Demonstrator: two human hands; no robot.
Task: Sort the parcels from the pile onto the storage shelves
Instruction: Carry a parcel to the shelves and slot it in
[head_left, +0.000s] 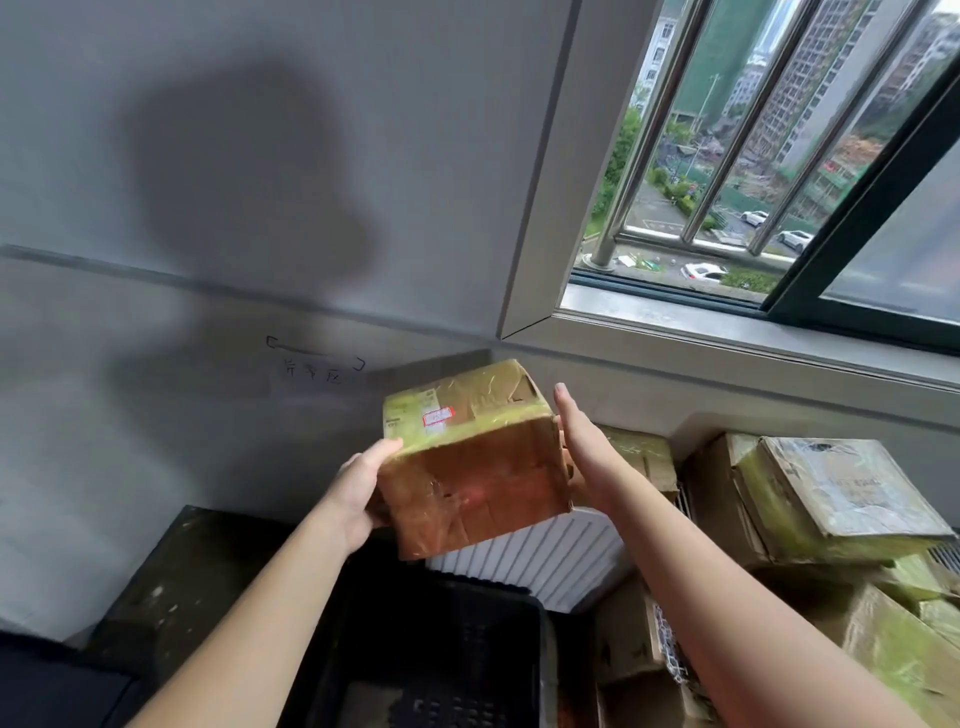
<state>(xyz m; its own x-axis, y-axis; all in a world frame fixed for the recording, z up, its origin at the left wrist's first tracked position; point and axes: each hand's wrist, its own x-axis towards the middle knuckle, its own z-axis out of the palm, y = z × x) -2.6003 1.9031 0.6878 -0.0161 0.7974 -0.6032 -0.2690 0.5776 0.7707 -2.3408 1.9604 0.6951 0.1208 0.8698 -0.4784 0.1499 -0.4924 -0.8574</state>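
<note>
A brown cardboard parcel (470, 457), wrapped in yellowish tape with a white label and a red mark on top, is held up in front of me between both hands. My left hand (358, 486) grips its left lower corner, thumb on the top edge. My right hand (579, 441) presses flat against its right side with straight fingers. The pile of taped cardboard parcels (826, 499) lies to the right under the window.
A black plastic crate (447, 654) stands below the parcel, with a white ribbed basket (545, 561) behind it. A dark stained surface (171, 582) lies at the left. A grey wall is ahead, a barred window (753, 171) at the upper right.
</note>
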